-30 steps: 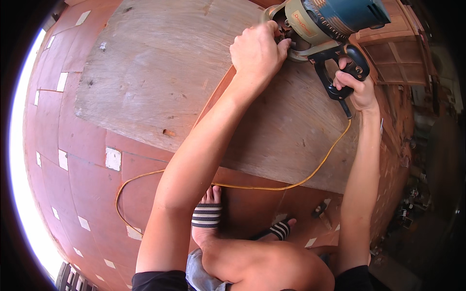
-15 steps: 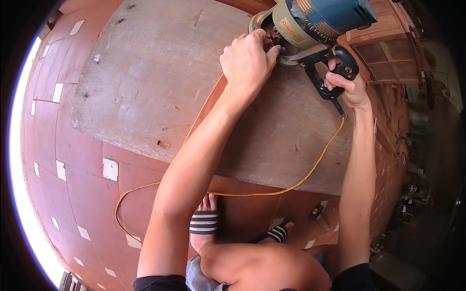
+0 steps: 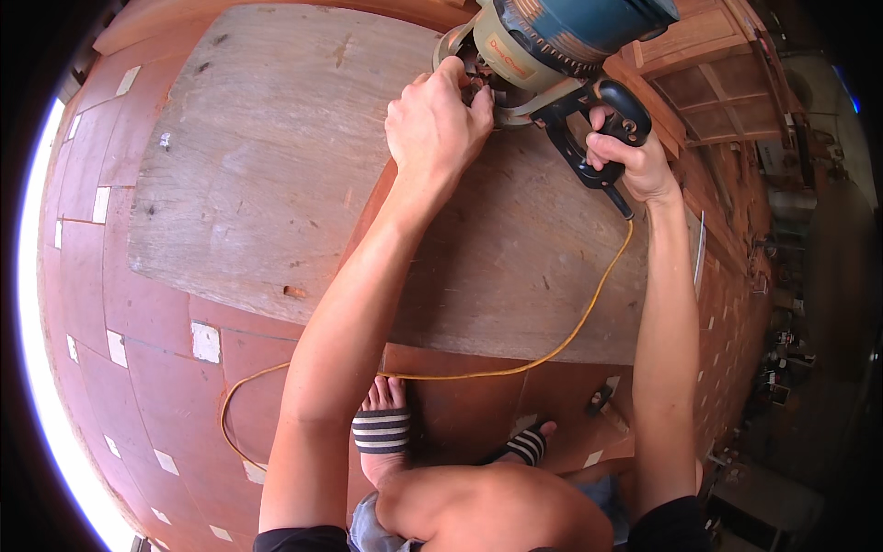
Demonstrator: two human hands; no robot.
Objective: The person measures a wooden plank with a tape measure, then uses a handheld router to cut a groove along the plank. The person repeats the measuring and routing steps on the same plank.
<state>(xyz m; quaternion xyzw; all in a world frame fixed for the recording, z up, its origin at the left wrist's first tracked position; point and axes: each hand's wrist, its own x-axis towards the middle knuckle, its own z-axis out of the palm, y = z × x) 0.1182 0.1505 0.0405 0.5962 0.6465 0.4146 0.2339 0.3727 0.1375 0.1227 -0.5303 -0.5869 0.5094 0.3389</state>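
Observation:
A handheld wood router (image 3: pixel 552 46), with a blue motor housing and a beige base, is tipped over the far right part of a worn wooden board (image 3: pixel 248 175). My right hand (image 3: pixel 635 161) is wrapped round its black D-shaped handle, from which a yellow cord (image 3: pixel 589 317) runs down. My left hand (image 3: pixel 437 120) is closed at the base opening, thumb and fingers reaching inside. What the fingertips pinch there is mostly hidden. Beneath my left forearm, a reddish wooden strip (image 3: pixel 372 213) lies on the board, partly covered.
Reddish floor tiles with small white insets (image 3: pixel 206 341) surround the board. A hammer (image 3: pixel 602 400) lies near my sandalled foot (image 3: pixel 382 428). Panelled wooden frames (image 3: pixel 717 92) stand at the far right. Cluttered items (image 3: pixel 777 386) line the dim right side.
The router and both hands sit further left in the picture, and the whole view has shifted slightly. Both hands keep their hold.

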